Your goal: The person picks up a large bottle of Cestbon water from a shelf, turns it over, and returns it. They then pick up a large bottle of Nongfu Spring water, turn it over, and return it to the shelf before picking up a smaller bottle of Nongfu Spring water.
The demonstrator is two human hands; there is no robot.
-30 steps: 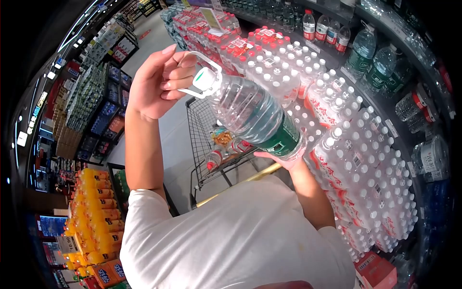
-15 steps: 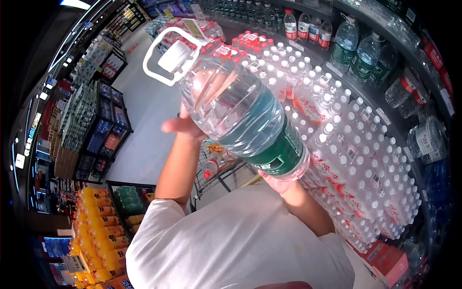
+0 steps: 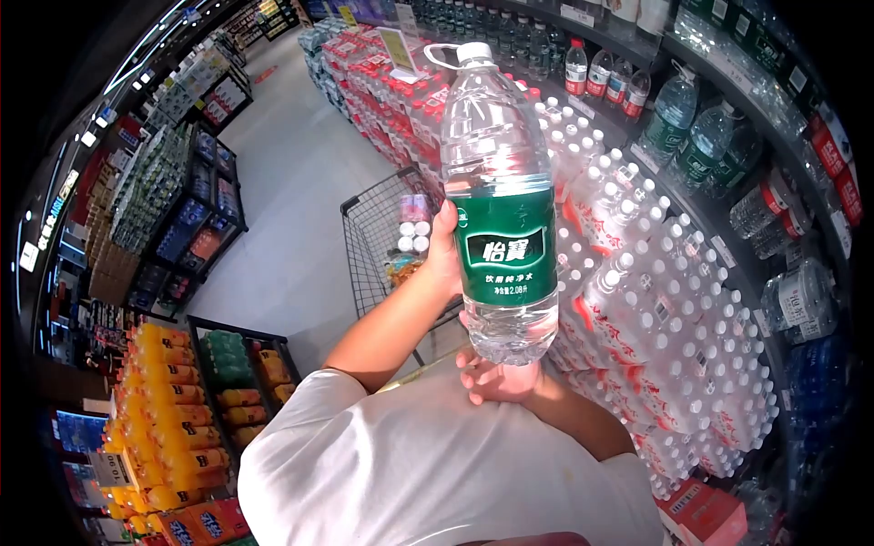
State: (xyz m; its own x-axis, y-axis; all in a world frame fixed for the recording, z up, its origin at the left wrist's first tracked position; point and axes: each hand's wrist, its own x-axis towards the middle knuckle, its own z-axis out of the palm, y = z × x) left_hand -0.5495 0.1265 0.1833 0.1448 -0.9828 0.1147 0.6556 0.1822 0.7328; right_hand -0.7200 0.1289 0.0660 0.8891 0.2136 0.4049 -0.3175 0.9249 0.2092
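A large clear water bottle [image 3: 510, 246] with a green label and a white cap stands upright in front of my chest, its label facing me. My left hand [image 3: 444, 250] is wrapped round its left side at label height, the thumb on the label's edge. Just under the bottle's base is my right hand [image 3: 501, 378], palm up, its fingers apart and slightly curled; whether it touches the base is hard to tell. A white carrying handle [image 3: 441, 56] sticks out to the left of the cap.
Beyond my left arm is a wire shopping cart [image 3: 364, 246] with packages in it. Stacked packs of white-capped bottles [image 3: 655, 318] rise at the right, below shelves of bottles [image 3: 701, 136]. Orange drink bottles [image 3: 173, 400] fill a display at lower left.
The bottle has swung from a tilt to upright, its label now facing me. My left hand has moved from behind its upper part to its side, and my right hand has shifted left and down.
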